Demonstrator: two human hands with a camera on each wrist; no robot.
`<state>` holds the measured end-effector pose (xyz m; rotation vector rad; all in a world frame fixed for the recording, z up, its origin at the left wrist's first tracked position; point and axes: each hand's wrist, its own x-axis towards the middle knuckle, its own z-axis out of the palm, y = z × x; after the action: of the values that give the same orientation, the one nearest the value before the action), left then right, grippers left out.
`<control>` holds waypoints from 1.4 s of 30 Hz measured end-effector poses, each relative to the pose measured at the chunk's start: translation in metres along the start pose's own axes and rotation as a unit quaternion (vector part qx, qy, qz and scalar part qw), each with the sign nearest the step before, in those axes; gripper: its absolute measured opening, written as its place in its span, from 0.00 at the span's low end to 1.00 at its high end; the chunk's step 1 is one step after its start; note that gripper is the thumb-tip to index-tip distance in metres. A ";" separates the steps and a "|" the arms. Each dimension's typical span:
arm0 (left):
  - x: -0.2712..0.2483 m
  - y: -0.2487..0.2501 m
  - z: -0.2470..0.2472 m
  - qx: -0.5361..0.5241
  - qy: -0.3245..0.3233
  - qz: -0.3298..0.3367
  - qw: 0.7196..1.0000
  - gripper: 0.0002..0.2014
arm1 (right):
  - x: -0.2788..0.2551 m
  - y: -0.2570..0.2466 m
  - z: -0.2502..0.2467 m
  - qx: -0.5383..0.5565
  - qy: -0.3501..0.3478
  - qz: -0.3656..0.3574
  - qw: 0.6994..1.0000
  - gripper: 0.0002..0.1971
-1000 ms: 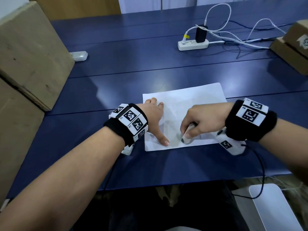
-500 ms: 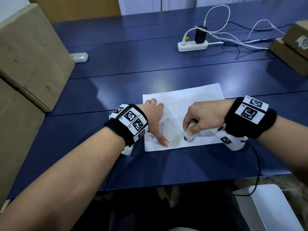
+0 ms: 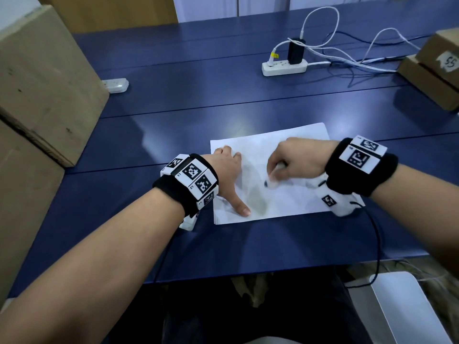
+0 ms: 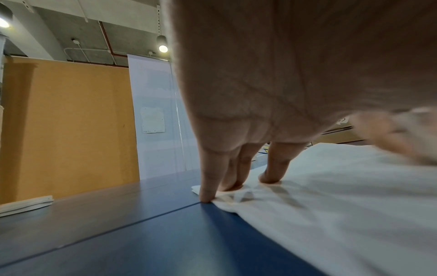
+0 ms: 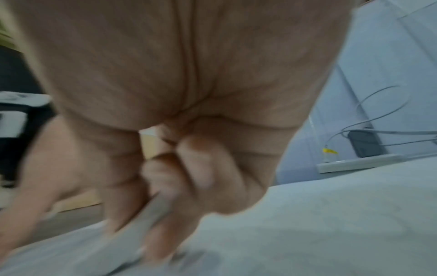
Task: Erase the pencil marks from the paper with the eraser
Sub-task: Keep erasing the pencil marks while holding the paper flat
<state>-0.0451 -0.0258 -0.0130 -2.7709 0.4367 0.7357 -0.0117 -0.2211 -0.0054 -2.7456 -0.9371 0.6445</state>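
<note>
Right hand (image 3: 295,160) has its fingers curled round the eraser (image 3: 272,181), tip down on the paper (image 3: 293,202), mid-sheet; bare white sheet lies on every side of that grip, more of it toward the far edge than toward the near one. Left hand (image 3: 227,175) lies just left of the grip, fingers straight and spread, pressing the sheet's left margin flat with the thumb stretched toward the near edge; the paper creases up under the fingertips (image 4: 205,198). Beyond the grip, well apart, sits a power strip (image 3: 284,68) with trailing cables; cardboard boxes (image 3: 42,78) stand far off to the left, another box (image 3: 432,70) far right; blue table (image 3: 173,120) all round. The paper looks white and wrinkled; a faint grey smudge, possibly leftover pencil, shows between the two hands, though blur makes it hard to judge.
</note>
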 end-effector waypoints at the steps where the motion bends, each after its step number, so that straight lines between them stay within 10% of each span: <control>1: 0.000 0.000 0.000 -0.001 -0.002 -0.001 1.000 0.74 | 0.003 0.005 -0.004 0.001 0.034 0.029 0.999 0.09; 4: 0.000 0.000 0.000 -0.002 -0.002 -0.004 1.000 0.74 | 0.003 0.013 -0.007 0.011 0.066 0.046 0.997 0.09; 9: 0.000 -0.001 0.000 -0.004 -0.001 0.002 1.000 0.75 | -0.014 -0.009 0.005 0.024 -0.092 -0.043 0.995 0.03; 15: 0.000 -0.001 0.000 -0.002 -0.002 0.000 1.000 0.73 | 0.003 0.016 -0.007 0.028 0.038 0.047 0.998 0.07; 22: 0.000 0.000 -0.001 -0.004 -0.004 -0.003 1.000 0.74 | -0.013 -0.008 0.005 0.004 -0.058 -0.031 0.998 0.03; 29: 0.001 -0.001 0.002 -0.010 0.001 0.000 1.000 0.74 | 0.002 0.019 -0.009 0.045 0.048 0.060 0.996 0.11; 36: 0.000 -0.002 0.001 -0.036 -0.004 -0.001 0.999 0.75 | -0.013 -0.011 0.010 0.028 -0.087 -0.068 0.993 0.08; 42: -0.002 0.001 -0.001 -0.041 0.006 -0.002 0.999 0.69 | 0.011 0.016 -0.011 0.031 0.058 0.034 0.997 0.12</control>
<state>-0.0468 -0.0264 -0.0115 -2.8533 0.4117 0.7535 0.0095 -0.2270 -0.0036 -2.7364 -0.7889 0.5089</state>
